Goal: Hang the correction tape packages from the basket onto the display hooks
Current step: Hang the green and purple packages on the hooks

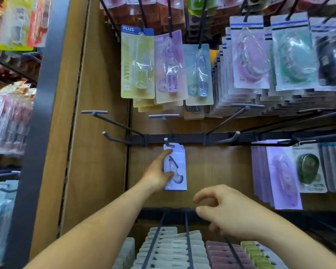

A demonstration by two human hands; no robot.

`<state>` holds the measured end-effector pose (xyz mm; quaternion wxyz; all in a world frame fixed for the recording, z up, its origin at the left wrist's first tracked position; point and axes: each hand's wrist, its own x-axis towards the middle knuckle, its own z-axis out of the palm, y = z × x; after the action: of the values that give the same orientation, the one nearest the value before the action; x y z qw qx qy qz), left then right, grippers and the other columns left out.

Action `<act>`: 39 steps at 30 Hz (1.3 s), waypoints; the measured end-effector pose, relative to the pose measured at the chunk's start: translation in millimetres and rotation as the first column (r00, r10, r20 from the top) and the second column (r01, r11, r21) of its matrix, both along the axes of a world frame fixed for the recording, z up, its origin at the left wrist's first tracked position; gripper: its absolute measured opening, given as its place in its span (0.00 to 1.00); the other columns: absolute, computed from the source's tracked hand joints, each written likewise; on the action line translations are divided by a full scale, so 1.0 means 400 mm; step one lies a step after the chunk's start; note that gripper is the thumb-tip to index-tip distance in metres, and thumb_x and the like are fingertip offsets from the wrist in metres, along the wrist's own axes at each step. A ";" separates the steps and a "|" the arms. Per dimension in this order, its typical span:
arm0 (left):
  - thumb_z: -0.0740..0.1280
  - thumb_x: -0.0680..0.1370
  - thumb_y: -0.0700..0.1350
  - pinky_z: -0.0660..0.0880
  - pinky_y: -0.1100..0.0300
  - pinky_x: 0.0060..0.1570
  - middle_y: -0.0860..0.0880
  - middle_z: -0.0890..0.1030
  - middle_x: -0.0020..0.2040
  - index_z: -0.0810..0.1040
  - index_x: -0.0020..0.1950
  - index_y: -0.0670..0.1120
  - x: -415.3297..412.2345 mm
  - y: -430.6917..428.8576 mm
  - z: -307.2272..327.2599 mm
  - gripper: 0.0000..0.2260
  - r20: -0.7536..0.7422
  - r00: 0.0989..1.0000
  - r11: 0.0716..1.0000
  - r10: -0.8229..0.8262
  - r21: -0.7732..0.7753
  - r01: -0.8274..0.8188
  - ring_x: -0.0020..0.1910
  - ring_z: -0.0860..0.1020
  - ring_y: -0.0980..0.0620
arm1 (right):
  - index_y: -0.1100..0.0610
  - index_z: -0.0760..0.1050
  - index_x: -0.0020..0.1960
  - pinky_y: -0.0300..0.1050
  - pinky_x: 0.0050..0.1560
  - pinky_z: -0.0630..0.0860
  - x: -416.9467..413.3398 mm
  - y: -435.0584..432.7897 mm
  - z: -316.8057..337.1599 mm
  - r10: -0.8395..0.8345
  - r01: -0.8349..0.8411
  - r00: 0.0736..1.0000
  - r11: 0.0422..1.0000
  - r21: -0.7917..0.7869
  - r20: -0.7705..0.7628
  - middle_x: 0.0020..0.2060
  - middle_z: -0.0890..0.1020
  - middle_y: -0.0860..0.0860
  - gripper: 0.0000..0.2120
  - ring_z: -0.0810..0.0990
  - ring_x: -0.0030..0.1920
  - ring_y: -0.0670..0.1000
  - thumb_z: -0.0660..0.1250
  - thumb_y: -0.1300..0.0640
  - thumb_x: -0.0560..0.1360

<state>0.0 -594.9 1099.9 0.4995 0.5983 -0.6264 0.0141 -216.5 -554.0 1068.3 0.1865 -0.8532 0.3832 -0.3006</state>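
Left hand (158, 174) holds tape package (177, 164) on hook (166, 141).

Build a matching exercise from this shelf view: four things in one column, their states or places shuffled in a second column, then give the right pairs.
Column one:
1. left hand
2. right hand
3. yellow PLUS package
4. leftmost middle-row hook

Column two:
A. bare, nothing hanging on it
B. hangs in the upper row
C. holds the pale purple package
D. holds nothing, fingers loosely curled

Pairs: 1-C, 2-D, 3-B, 4-A
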 end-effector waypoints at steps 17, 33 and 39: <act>0.64 0.77 0.40 0.78 0.57 0.40 0.56 0.83 0.35 0.84 0.46 0.55 -0.127 0.502 -0.178 0.12 0.030 0.943 0.924 0.331 -0.213 -0.317 0.36 0.80 0.58 | 0.44 0.78 0.59 0.44 0.51 0.77 -0.031 0.170 -0.067 0.358 -0.323 0.934 0.826 -0.463 -0.014 0.41 0.82 0.41 0.10 0.79 0.45 0.42 0.64 0.50 0.80; 0.64 0.77 0.38 0.76 0.58 0.49 0.52 0.85 0.45 0.84 0.53 0.51 -0.344 1.125 -0.887 0.13 0.197 0.588 0.467 0.784 0.437 -0.769 0.45 0.81 0.52 | 0.48 0.72 0.67 0.51 0.50 0.78 -0.004 0.423 -0.709 0.678 -0.816 0.474 0.577 0.008 -0.562 0.47 0.82 0.48 0.14 0.79 0.47 0.50 0.60 0.49 0.82; 0.62 0.79 0.44 0.73 0.58 0.52 0.54 0.84 0.52 0.83 0.56 0.53 -0.389 1.347 -1.140 0.12 0.240 0.495 0.238 0.835 0.653 -0.719 0.52 0.80 0.51 | 0.49 0.73 0.69 0.44 0.53 0.75 0.008 0.548 -1.004 0.751 -0.749 0.355 0.585 0.310 -0.557 0.53 0.82 0.46 0.16 0.79 0.53 0.48 0.62 0.51 0.82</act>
<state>-155.4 -56.0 644.0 0.2142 0.9636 -0.1593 -0.0185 -213.2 -334.7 666.6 0.1613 -0.9786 -0.0099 0.1273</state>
